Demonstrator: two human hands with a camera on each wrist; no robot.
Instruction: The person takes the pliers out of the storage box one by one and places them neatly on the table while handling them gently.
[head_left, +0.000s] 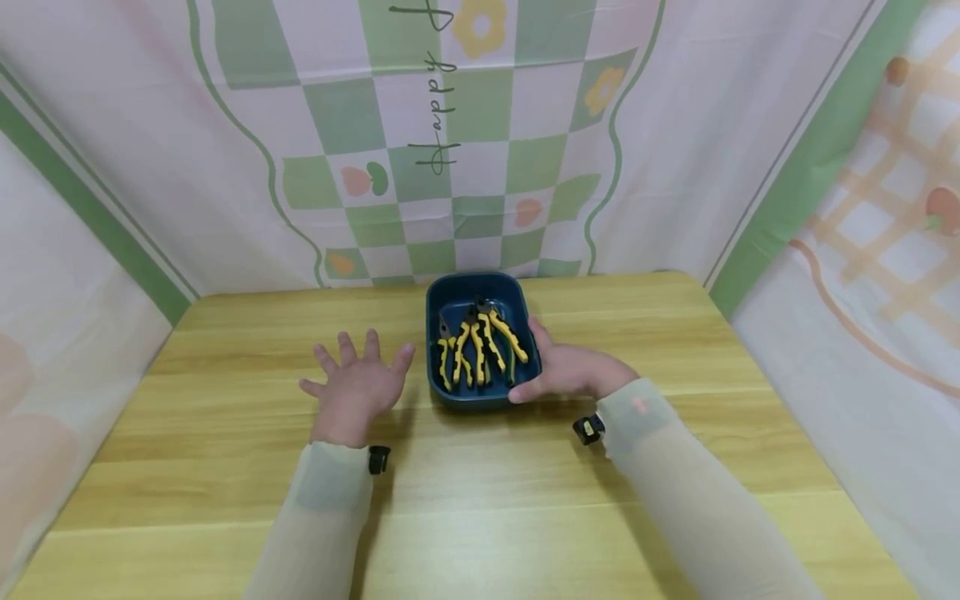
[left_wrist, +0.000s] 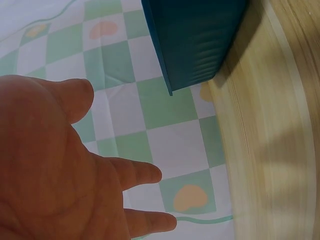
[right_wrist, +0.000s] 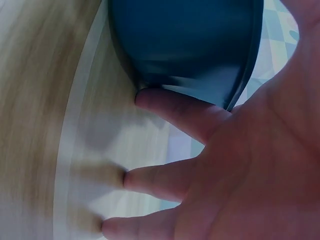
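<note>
A dark blue plastic box (head_left: 471,402) stands on the table, with several pliers (head_left: 480,350) lying in it, their handles yellow and black. My right hand (head_left: 566,371) is at the box's right side, its thumb by the near right corner. In the right wrist view the fingers (right_wrist: 175,107) are straight and spread, and one touches the lower part of the box (right_wrist: 195,45). To the left of the box, apart from it, my left hand (head_left: 360,387) is held with fingers spread and nothing in it. The left wrist view shows its palm (left_wrist: 50,165) facing the camera.
The wooden table (head_left: 480,517) reaches back to a hanging cloth (head_left: 480,108) with green and white checks, close behind the box. More cloth hangs along the left and right sides. Each wrist carries a small black device (head_left: 588,429).
</note>
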